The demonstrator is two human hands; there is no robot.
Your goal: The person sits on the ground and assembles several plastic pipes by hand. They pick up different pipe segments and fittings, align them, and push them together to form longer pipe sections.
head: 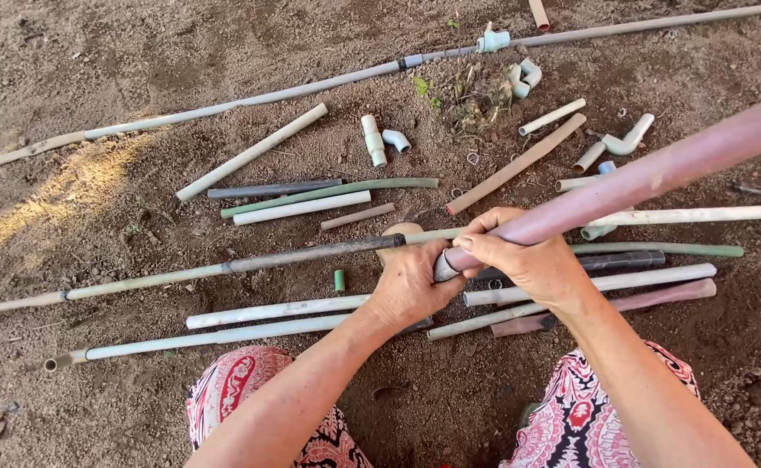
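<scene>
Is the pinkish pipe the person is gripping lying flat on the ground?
No: the pinkish pipe is lifted off the dirt, gripped near its end by the right hand with the left hand at its tip.

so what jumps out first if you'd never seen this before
The pinkish pipe strikes first: it slants from the upper right edge down to the centre, where the right hand grips it near its end and the left hand is at that end. Around them, many pale and dark pipe lengths lie scattered on bare brown dirt, with small elbow fittings near the top.
</scene>
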